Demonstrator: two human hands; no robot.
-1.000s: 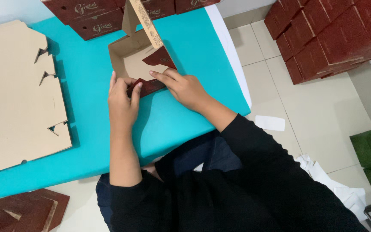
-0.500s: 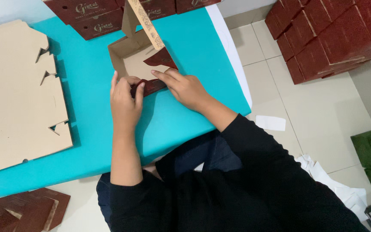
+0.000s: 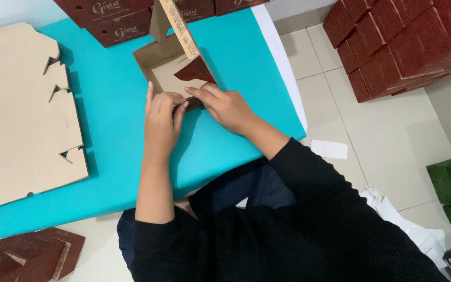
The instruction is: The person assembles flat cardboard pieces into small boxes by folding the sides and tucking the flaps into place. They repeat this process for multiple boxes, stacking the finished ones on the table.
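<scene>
Half-folded cardboard box [image 3: 176,70] sat near the counter [image 3: 116,151] far edge, lid upright. Left hand [image 3: 161,122] and right hand [image 3: 226,108] both pinched its near wall, fingers curled. Flat cardboard blanks [image 3: 19,115] lay at left edge.

Box [image 3: 170,73] on mat [image 3: 110,130], centre-far; flat blanks [image 3: 22,115] left of it; finished boxes [image 3: 116,21] behind; stack [image 3: 403,42] far right.
</scene>
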